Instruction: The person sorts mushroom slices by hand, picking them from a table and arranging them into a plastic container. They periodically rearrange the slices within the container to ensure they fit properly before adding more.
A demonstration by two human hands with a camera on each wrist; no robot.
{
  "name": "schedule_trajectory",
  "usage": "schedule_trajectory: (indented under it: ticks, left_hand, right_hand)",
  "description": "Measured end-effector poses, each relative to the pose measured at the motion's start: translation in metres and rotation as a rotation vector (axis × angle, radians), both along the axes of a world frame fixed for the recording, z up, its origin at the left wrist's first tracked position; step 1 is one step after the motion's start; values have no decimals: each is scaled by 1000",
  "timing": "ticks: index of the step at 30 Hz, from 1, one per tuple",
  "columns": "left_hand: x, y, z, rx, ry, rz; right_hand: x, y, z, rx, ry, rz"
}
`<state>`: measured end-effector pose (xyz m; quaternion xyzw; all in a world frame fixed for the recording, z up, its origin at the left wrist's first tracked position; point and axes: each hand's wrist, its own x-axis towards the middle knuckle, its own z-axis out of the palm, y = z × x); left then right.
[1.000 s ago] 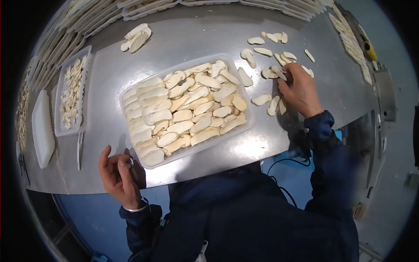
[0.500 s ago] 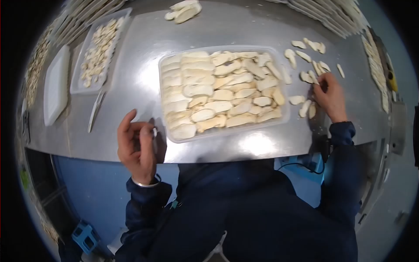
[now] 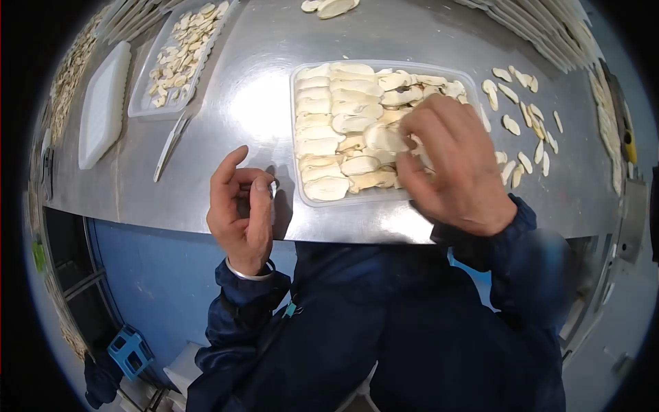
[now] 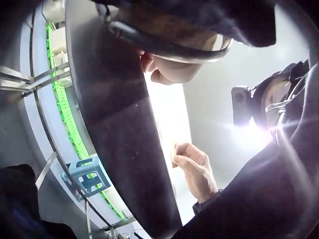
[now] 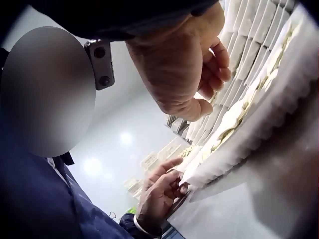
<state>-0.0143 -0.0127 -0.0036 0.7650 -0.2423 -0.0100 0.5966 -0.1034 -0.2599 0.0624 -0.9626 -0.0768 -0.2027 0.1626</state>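
A clear plastic tray [image 3: 299, 159] on the metal table holds overlapping rows of pale mushroom slices [image 3: 353, 123]. My right hand [image 3: 453, 165] hovers above the tray's right half, its fingers bent toward the thumb. In the left wrist view it pinches a thin mushroom slice [image 4: 174, 150] at the fingertips. Left of the tray, my left hand [image 3: 240, 213] hangs loosely curled over the table's front edge. A whitish bit shows beside its thumb; I cannot tell what it is. Right of the tray lie several loose mushroom slices [image 3: 509, 125].
Smaller pieces fill another tray [image 3: 134, 101] at the back left. Near it are a white tray [image 3: 103, 106] and tweezers [image 3: 170, 150]. More slices [image 3: 336, 7] lie at the far edge. Stacked trays [image 3: 528, 31] line the back right. A blue stool [image 3: 130, 352] stands below.
My right hand has moved from the loose slices leftward over the tray. The left hand stays beside the tray, loosely curled. The head view has swung, shifting the table rightward and up.
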Motion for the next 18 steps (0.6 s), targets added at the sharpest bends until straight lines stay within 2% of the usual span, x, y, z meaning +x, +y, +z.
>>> schedule_trajectory:
  ticks: [18]
  left_hand:
    - [1,3,-3,-11,1,-18]
  right_hand:
    - [24,15,-15,-76,56,44]
